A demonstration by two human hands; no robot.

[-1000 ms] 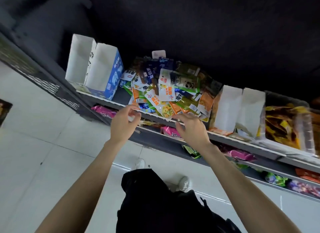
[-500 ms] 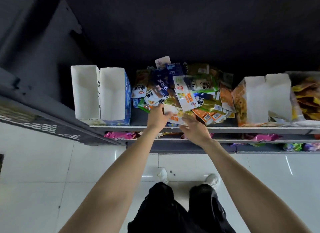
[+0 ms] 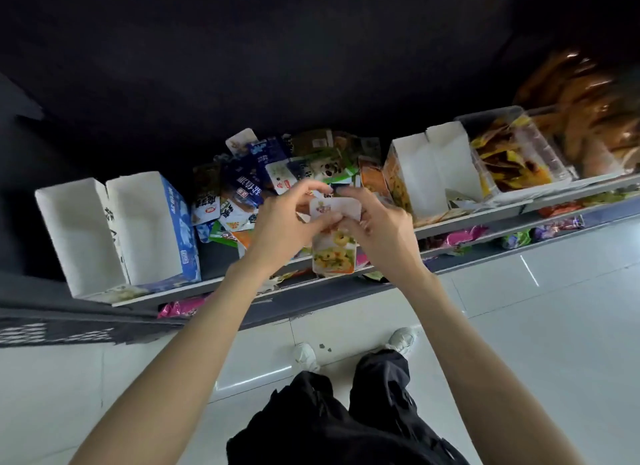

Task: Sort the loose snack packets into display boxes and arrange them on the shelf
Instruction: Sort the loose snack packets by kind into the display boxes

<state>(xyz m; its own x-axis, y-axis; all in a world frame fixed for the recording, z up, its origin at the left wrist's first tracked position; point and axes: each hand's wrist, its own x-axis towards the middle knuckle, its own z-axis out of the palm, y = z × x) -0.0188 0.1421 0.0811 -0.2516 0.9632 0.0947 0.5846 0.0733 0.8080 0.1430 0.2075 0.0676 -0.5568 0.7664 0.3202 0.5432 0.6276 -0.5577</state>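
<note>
Looking down past my arms, I have a white snack packet (image 3: 334, 248) pinched between both hands, lifted just in front of the loose pile (image 3: 277, 184) on the shelf (image 3: 221, 282). My left hand (image 3: 287, 222) has thumb and fingers curled onto the packet's upper left edge, and my right hand (image 3: 377, 225) grips its upper right edge, so the packet hangs down between them with its printed food picture facing me. There may be a second packet tucked behind the first at the top, where something dark shows between my fingertips, but the view is too soft there for me to be sure. To my left stands a blue display box (image 3: 152, 229) with its white inside bare, and beside it a plain white box (image 3: 74, 236), also with nothing showing inside. To my right an orange-printed box (image 3: 429, 173) stands open next to a clear tub (image 3: 512, 153) of yellow packets. I judge I am at the picking-and-checking step: one packet is out of the pile and no box has visibly received any. Next I need to decide which box matches this kind, let go with one hand, and carry the packet over and slide it in upright without nudging the pile off the shelf edge.
</note>
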